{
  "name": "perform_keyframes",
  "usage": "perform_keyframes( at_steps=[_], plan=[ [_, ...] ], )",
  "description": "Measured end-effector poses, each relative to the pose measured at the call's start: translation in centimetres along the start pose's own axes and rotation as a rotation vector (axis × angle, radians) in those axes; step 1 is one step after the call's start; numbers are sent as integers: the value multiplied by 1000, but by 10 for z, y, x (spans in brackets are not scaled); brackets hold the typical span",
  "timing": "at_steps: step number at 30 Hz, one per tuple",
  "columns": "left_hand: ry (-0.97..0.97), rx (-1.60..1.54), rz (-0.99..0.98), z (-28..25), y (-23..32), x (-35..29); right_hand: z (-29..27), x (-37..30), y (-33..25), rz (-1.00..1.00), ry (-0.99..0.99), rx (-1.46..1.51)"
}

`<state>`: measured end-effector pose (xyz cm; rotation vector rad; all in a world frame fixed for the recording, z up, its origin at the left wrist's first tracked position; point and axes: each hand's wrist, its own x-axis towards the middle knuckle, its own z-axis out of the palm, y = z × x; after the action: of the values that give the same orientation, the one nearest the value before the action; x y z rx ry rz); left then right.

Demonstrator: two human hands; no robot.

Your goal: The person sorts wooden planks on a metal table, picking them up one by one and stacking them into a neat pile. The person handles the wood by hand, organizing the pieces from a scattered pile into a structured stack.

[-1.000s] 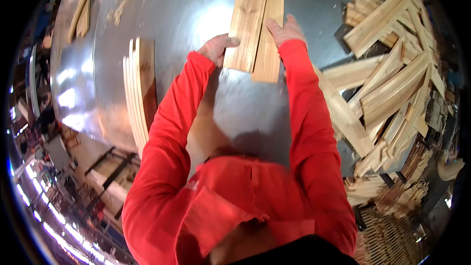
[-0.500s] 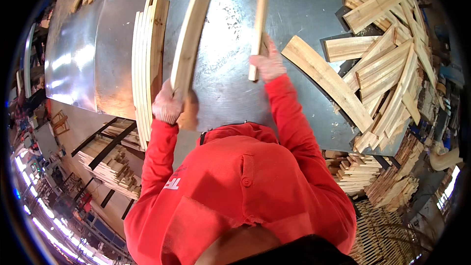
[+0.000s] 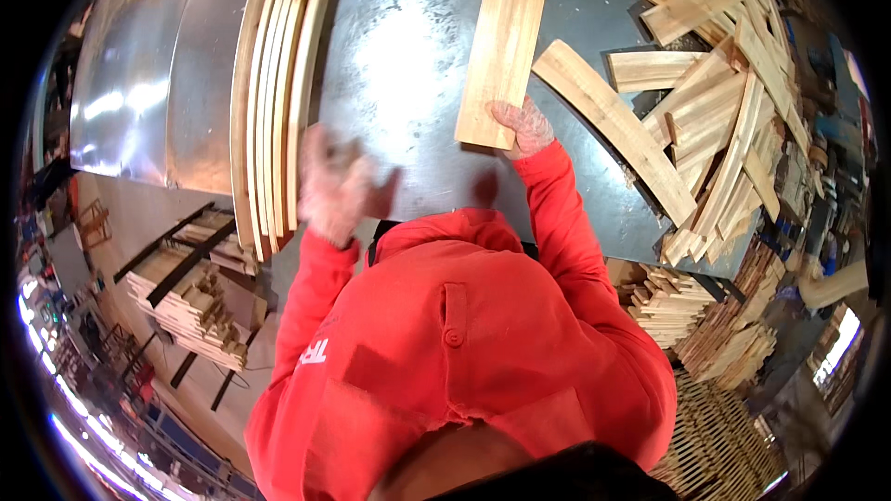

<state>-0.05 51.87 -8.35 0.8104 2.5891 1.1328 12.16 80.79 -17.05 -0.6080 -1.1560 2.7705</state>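
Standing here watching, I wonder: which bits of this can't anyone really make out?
All in the head view:
Held wooden board: far end, cut off by the top edge.
Right hand: any fingers under that board, hidden by it.
Left hand: finger detail, lost to blur.
Jumbled board pile: lower pieces, covered by upper ones.

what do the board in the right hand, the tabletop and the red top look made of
Board: wood, seemingly unpainted; pale, with grain lines running lengthwise.
Tabletop: probably bare sheet metal, smooth and grey, judging by the bright glare and scuffs.
Red top: matt fabric, with soft folds and a sewn button strip; the fibre can't be told.
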Motion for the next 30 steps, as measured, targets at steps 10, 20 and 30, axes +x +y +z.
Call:
perform_keyframes(
  at_steps=[10,20,30],
  plan=[
    [-121,-767,-738,-33,51,49,101,43,-10,-264,31,-606],
    [326,-308,-467,-230,-154,249,47,32,2,-118,384,-840],
    [-163,-553,110,-98,-140,271,-32,-27,-102,344,667,-2234]
  ],
)
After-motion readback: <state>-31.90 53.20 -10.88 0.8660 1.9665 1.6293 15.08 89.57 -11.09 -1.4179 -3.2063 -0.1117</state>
